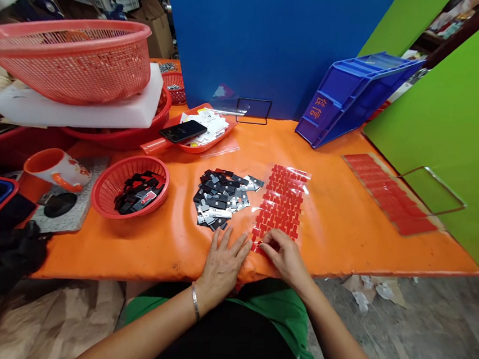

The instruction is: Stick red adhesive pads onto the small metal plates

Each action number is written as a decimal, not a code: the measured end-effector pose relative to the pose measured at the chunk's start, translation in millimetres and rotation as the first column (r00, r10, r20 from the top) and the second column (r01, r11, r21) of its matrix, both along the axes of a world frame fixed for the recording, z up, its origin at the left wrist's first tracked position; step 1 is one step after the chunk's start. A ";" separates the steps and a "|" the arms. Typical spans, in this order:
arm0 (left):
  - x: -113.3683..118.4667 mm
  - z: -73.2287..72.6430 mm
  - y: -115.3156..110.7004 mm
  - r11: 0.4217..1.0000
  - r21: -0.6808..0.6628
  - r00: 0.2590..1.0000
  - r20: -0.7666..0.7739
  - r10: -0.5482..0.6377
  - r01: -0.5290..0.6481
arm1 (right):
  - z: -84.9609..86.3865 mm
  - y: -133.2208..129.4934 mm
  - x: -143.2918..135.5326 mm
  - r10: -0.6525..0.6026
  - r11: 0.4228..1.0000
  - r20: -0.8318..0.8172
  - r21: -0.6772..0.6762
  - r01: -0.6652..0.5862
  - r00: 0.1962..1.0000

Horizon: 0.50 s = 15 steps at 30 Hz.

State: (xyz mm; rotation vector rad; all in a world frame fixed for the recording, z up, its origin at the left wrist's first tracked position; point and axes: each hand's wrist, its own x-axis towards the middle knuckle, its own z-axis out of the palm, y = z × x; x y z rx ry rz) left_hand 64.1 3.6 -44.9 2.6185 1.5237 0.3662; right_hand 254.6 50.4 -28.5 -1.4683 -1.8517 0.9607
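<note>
Well left of the red sheet (282, 200), a basket (101, 195) holds dark pieces. Nearer the sheet lies a loose pile of flat pieces (220, 195), probably light, stiff and easily slid. The person's left hand (223, 264) is spread wide, palm down, beside the sheet's near left corner. The sheet lies flat on the worktop (324, 216), seemingly thin, floppy and slick, best taken by its clear edge. At its near end, the right hand (283, 256) is pinched narrow; its grip cannot be told.

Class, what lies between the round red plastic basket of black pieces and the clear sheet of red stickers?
In the head view, a heap of flat black, grey and white pieces lies between the basket and the sheet.
</note>
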 end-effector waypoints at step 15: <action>-33.6 35.5 73.7 0.952 -0.111 0.957 0.023 0.288 -0.284 | 5.3 -7.6 -14.2 -0.337 0.940 -0.464 -0.217 0.264 0.819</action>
